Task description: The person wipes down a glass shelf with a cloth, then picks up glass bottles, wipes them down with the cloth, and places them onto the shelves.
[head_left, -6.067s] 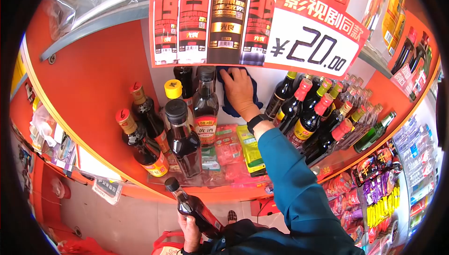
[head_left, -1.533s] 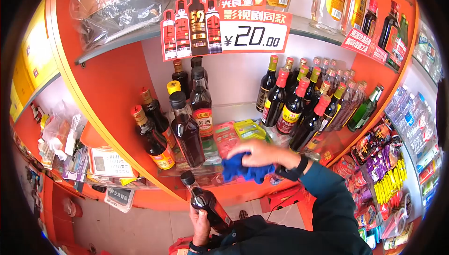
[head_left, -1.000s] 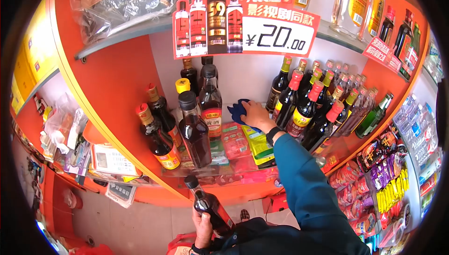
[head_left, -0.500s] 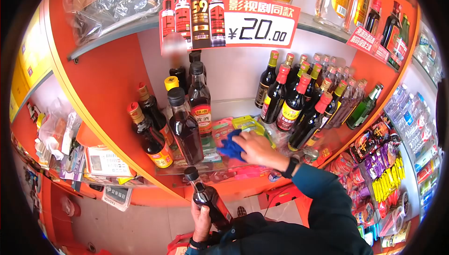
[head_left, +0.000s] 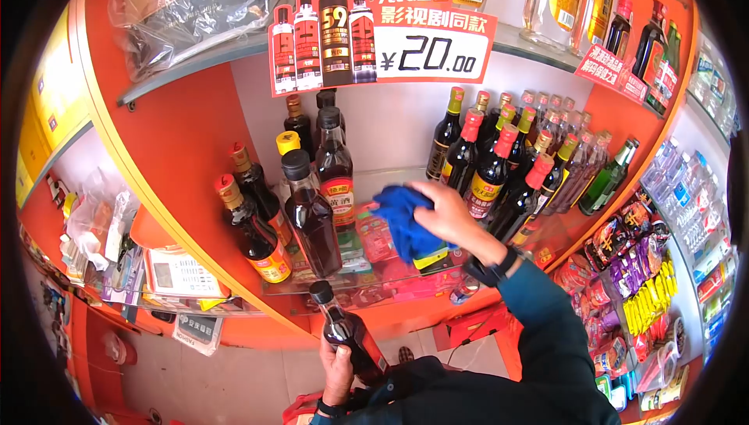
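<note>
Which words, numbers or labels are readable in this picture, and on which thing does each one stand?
"¥20.00": promotional price sign hung from the upper shelf.
"影视剧同款": same sign, above the price.
"光良": same sign, top edge.
"59": black bottle picture on the sign.
"黄酒": red label of the dark bottle behind the blue cloth.
Other bottle labels, shelf tags, packets: too small or blurred.

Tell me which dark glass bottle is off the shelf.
The black-capped dark bottle gripped by the left hand, below the shelf edge; all other bottles stand on shelves.

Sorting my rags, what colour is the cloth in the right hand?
Blue; the cloth shows best in the head view, gripped by the right hand.
</note>
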`<action>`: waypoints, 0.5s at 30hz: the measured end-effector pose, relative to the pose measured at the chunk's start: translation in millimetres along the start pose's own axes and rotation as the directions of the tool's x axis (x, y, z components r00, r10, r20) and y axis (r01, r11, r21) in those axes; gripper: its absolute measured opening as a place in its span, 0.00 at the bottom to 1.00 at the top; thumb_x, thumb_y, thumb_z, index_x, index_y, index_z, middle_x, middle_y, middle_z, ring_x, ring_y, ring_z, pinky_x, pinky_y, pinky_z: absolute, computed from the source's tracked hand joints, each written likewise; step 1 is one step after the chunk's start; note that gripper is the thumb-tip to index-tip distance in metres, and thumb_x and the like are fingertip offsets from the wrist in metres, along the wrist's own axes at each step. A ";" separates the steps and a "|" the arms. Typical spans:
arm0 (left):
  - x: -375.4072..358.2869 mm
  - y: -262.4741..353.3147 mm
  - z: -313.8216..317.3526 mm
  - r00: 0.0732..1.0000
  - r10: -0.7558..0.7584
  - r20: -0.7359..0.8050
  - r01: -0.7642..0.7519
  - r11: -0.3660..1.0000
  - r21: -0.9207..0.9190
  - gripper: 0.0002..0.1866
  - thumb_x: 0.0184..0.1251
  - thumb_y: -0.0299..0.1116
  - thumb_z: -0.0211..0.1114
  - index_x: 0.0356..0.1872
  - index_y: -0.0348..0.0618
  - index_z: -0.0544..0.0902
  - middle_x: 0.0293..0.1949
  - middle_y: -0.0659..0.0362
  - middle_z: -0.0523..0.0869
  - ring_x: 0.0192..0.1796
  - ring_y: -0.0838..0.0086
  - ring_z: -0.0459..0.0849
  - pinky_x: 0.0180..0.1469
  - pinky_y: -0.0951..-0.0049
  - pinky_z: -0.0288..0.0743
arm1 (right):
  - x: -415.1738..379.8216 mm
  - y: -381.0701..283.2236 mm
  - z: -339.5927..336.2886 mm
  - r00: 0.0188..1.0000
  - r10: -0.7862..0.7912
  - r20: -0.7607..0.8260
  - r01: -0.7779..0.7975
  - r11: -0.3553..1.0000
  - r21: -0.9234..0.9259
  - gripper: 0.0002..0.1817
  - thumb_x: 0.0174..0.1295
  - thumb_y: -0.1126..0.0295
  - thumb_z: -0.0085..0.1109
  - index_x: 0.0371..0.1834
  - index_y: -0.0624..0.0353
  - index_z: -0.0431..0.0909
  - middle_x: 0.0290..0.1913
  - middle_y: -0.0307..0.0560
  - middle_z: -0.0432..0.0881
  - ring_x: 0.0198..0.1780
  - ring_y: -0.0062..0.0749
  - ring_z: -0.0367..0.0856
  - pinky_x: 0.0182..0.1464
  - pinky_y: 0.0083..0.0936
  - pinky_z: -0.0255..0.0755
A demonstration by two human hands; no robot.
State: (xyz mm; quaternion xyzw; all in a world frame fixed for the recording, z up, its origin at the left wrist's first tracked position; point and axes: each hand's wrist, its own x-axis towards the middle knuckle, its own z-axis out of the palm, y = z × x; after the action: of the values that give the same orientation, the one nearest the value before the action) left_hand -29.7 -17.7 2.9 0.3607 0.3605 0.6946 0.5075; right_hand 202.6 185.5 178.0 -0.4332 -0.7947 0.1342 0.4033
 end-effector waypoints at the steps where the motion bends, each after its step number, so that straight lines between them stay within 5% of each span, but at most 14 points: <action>1: -0.7 3.1 1.5 1.000 0.001 -0.003 -0.001 1.000 0.001 0.39 0.60 0.57 0.67 0.64 0.39 0.68 0.53 0.60 0.77 0.55 0.71 0.77 0.58 0.68 0.72 | 13.8 10.7 6.4 0.999 0.001 -0.032 -0.003 0.998 -0.063 0.23 0.52 0.71 0.55 0.54 0.60 0.77 0.48 0.60 0.81 0.49 0.52 0.80 0.54 0.40 0.73; 3: -2.6 11.9 6.0 1.000 -0.008 -0.021 0.009 0.999 0.034 0.40 0.59 0.59 0.68 0.64 0.39 0.68 0.54 0.61 0.77 0.56 0.71 0.76 0.60 0.67 0.70 | 31.7 34.1 24.4 0.998 -0.003 -0.062 -0.005 0.993 -0.122 0.24 0.52 0.70 0.56 0.56 0.59 0.76 0.50 0.60 0.80 0.50 0.53 0.79 0.54 0.41 0.73; 6: -7.4 15.0 4.3 0.999 -0.029 -0.042 0.031 0.998 0.048 0.42 0.57 0.60 0.68 0.64 0.39 0.68 0.54 0.61 0.76 0.58 0.71 0.75 0.61 0.67 0.68 | 45.5 94.9 66.2 0.979 0.153 0.138 -0.069 0.874 -0.482 0.30 0.54 0.67 0.58 0.65 0.50 0.70 0.60 0.54 0.73 0.57 0.55 0.73 0.58 0.42 0.72; 14: -12.2 10.8 -6.1 0.997 -0.044 -0.065 0.048 0.997 0.064 0.46 0.55 0.63 0.69 0.66 0.39 0.66 0.55 0.60 0.76 0.57 0.70 0.76 0.60 0.66 0.70 | 62.0 93.3 87.6 0.972 0.150 0.181 -0.043 0.871 -0.489 0.30 0.53 0.67 0.56 0.64 0.43 0.73 0.60 0.50 0.73 0.59 0.52 0.71 0.60 0.43 0.70; 15: -10.7 13.6 -5.0 0.998 -0.044 -0.055 0.048 0.996 0.069 0.46 0.55 0.63 0.69 0.66 0.40 0.66 0.55 0.59 0.76 0.57 0.70 0.76 0.59 0.66 0.71 | 57.2 86.7 83.0 0.971 0.134 0.200 -0.028 0.888 -0.460 0.31 0.51 0.69 0.55 0.64 0.48 0.72 0.61 0.52 0.74 0.57 0.54 0.73 0.61 0.42 0.69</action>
State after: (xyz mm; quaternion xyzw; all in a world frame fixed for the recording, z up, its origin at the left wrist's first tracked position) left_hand -37.7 -31.7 10.8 0.3512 0.4062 0.6790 0.5006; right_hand 173.0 293.4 106.2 -0.5302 -0.8258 0.0102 0.1920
